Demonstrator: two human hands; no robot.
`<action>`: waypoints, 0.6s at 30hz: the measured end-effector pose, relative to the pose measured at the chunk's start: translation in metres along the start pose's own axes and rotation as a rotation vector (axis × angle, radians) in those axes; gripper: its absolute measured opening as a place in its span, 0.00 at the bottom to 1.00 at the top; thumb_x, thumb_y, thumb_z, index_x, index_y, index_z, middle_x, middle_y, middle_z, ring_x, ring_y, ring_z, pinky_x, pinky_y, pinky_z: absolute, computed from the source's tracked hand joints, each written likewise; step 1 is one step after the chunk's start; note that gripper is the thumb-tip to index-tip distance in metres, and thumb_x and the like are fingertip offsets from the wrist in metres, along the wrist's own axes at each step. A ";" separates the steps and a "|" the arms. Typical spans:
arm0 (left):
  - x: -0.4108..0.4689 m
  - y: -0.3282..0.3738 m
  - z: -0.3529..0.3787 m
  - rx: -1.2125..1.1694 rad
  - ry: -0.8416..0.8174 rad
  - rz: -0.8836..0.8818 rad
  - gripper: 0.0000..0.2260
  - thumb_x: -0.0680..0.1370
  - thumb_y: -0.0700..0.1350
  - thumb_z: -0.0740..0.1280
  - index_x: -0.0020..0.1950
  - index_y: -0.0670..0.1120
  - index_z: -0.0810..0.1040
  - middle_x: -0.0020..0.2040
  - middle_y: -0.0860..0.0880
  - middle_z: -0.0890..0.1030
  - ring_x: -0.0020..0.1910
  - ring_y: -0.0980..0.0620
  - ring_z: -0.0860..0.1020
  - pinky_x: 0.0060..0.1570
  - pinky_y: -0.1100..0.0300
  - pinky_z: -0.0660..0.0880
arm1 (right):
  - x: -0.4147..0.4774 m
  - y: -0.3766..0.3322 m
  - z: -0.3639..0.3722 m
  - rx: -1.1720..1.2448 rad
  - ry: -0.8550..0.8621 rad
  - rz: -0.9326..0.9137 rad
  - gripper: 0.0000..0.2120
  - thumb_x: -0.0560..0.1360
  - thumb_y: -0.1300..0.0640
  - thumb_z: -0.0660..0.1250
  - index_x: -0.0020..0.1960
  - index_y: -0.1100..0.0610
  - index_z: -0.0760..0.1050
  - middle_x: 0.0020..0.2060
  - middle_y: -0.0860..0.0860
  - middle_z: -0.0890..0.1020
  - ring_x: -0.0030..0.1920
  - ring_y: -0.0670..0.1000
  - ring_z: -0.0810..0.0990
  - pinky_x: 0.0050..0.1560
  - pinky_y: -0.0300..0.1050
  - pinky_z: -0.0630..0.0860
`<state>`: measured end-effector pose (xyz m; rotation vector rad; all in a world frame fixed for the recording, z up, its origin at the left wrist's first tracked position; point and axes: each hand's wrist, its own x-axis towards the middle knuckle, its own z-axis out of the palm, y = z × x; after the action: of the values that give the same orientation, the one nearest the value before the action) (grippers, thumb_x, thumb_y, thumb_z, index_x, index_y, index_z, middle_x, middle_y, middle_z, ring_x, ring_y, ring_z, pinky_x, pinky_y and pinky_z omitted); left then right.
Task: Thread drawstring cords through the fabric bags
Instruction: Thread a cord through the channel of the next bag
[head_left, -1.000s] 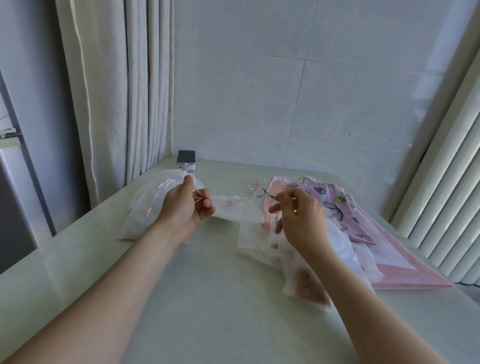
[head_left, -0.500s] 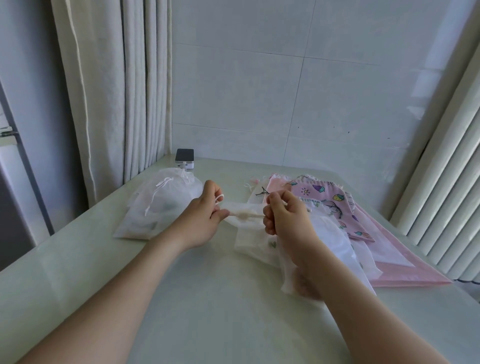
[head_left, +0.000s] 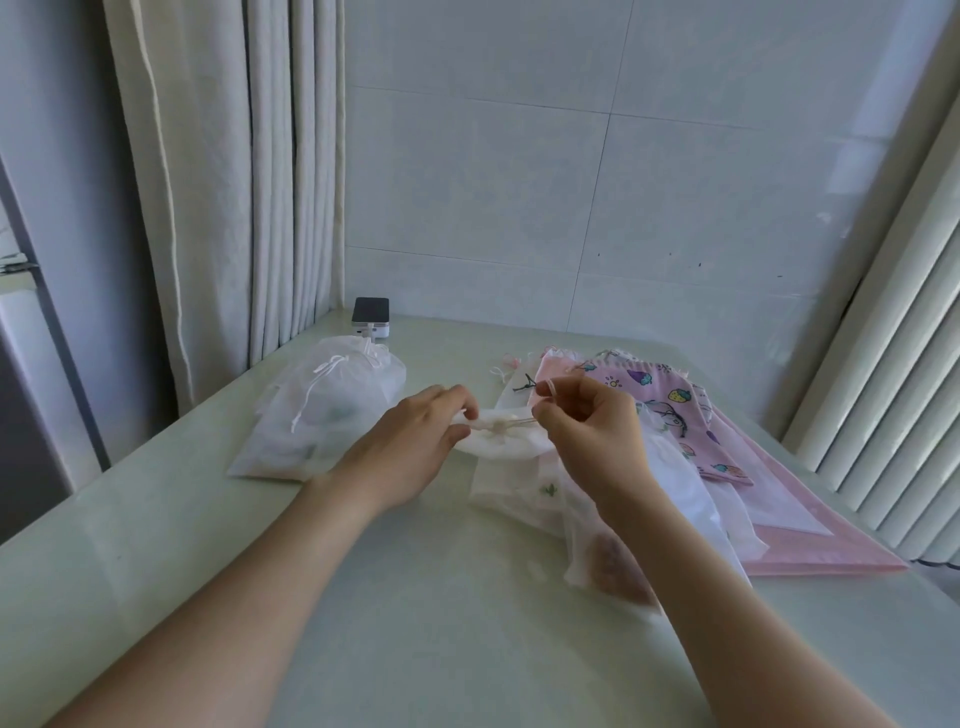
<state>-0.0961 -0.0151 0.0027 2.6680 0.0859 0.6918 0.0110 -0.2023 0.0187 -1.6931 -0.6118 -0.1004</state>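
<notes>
Your left hand (head_left: 415, 441) pinches the gathered mouth of the white bag (head_left: 501, 444), held just above the table (head_left: 415, 623), apparently to bunch the channel. Your right hand (head_left: 592, 431), close by, pinches the cord (head_left: 550, 388) (a loop shows over the forefinger), likely drawing it through. The pink pile (head_left: 675, 415) lies just right, within reach; corded bags (head_left: 332, 410) sit left.

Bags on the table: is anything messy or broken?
Nothing looks broken or spilled. The pink bags lie in a loose overlapping heap; the white bag in the left hand and right hand is bunched.
</notes>
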 end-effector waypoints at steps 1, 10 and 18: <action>0.001 -0.001 0.002 0.000 0.001 -0.001 0.05 0.85 0.46 0.64 0.61 0.52 0.75 0.52 0.53 0.77 0.48 0.48 0.77 0.51 0.50 0.76 | 0.000 0.001 0.001 -0.068 0.022 -0.063 0.05 0.76 0.59 0.71 0.47 0.50 0.84 0.36 0.44 0.85 0.35 0.44 0.80 0.40 0.38 0.74; 0.000 -0.002 0.002 -0.022 -0.168 0.015 0.09 0.82 0.44 0.69 0.57 0.58 0.82 0.48 0.57 0.76 0.49 0.60 0.75 0.48 0.63 0.68 | -0.005 0.006 0.004 -0.280 -0.148 -0.393 0.07 0.81 0.65 0.67 0.53 0.56 0.81 0.40 0.43 0.85 0.40 0.43 0.86 0.41 0.34 0.78; -0.001 0.006 -0.002 -0.010 -0.330 -0.017 0.14 0.82 0.41 0.63 0.53 0.58 0.85 0.47 0.57 0.71 0.47 0.61 0.74 0.47 0.72 0.67 | -0.005 0.011 0.012 -0.530 -0.402 -0.356 0.10 0.78 0.64 0.65 0.50 0.54 0.84 0.36 0.42 0.84 0.37 0.44 0.83 0.48 0.48 0.81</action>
<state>-0.0980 -0.0202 0.0065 2.7284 0.0159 0.2391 0.0083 -0.1943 0.0042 -2.1155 -1.2729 -0.1900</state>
